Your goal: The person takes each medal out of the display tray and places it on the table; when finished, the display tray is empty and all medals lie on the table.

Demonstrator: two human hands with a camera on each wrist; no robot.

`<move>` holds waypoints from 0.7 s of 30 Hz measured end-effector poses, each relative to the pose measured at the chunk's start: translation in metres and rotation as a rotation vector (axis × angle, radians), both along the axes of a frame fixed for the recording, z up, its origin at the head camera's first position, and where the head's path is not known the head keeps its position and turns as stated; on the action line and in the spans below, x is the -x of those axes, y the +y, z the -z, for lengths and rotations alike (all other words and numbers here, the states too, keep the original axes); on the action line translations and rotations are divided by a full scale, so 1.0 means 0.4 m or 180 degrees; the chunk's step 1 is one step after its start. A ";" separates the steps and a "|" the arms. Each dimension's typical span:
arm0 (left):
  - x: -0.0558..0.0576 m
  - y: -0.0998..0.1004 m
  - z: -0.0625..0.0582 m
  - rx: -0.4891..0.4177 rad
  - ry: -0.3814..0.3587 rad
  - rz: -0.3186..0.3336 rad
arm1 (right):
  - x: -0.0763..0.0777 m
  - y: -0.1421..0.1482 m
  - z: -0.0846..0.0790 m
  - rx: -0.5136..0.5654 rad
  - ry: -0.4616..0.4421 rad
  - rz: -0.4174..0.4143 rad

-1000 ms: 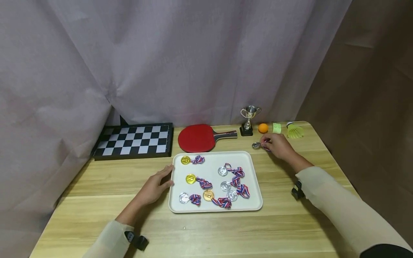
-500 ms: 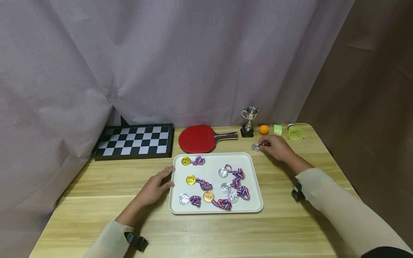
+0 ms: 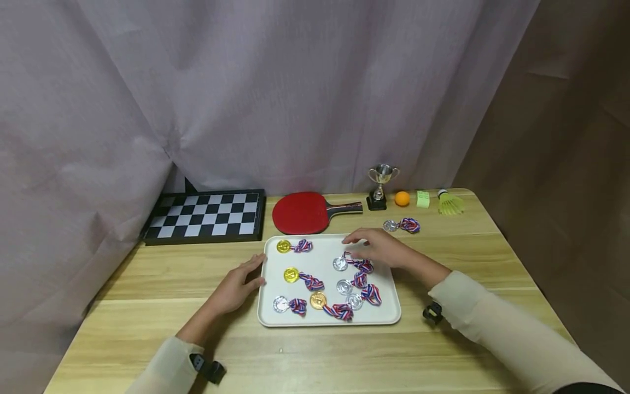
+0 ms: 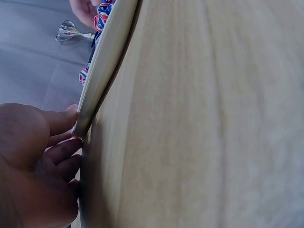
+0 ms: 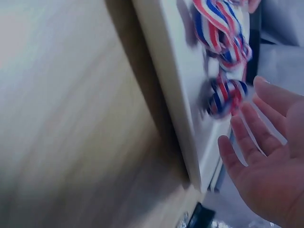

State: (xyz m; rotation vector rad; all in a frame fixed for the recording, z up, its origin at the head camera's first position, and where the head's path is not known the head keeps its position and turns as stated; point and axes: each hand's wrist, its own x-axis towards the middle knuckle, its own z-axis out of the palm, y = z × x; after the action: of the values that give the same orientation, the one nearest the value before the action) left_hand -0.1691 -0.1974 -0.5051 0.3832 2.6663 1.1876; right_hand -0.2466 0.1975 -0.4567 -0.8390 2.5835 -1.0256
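Note:
My left hand (image 3: 238, 282) rests at the left rim of a white tray (image 3: 325, 321), its fingertips and thumb touching the edge in the left wrist view. Empty, with fingers spread, my right hand (image 3: 381, 246) hovers over the tray's back right corner, near a silver medal (image 3: 340, 264) whose striped ribbon it partly hides. Two more silver medals lie in front of that one on the right side. On the left side are two gold medals (image 3: 291, 274) and a silver one (image 3: 281, 304); a bronze-toned medal (image 3: 318, 300) lies at the front middle. Another silver medal (image 3: 390, 225) lies on the table behind the tray.
Along the back stand a checkered board (image 3: 204, 216), a red table tennis paddle (image 3: 300, 212), a small trophy cup (image 3: 381, 183), an orange ball (image 3: 402, 198), a green block (image 3: 423, 199) and a yellow shuttlecock (image 3: 450, 202). A grey curtain (image 3: 295, 98) hangs behind.
My right hand has let go of the silver medal on the table beyond the tray and moved left and nearer, over the tray. The left hand has stayed at the rim.

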 end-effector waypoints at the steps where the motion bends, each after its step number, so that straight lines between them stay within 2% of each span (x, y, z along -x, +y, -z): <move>1: 0.000 -0.001 0.000 0.0007 0.0011 0.0006 | 0.001 -0.011 0.006 0.0001 -0.0081 -0.0070; 6: 0.001 0.000 -0.006 0.0015 0.0014 0.0021 | 0.011 -0.040 0.025 -0.0123 -0.0313 -0.0204; 15: -0.001 0.002 -0.008 0.0030 -0.0023 0.0016 | 0.021 -0.052 0.043 -0.0273 -0.0346 -0.0183; 21: 0.000 0.004 -0.010 0.0002 -0.0031 0.0029 | 0.026 -0.050 0.047 -0.0176 -0.0493 -0.0082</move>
State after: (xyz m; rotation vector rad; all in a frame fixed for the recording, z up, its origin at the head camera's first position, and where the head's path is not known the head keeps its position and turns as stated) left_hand -0.1690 -0.1959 -0.5013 0.3879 2.6539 1.1829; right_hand -0.2570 0.1774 -0.4755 -0.7462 2.4534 -0.9670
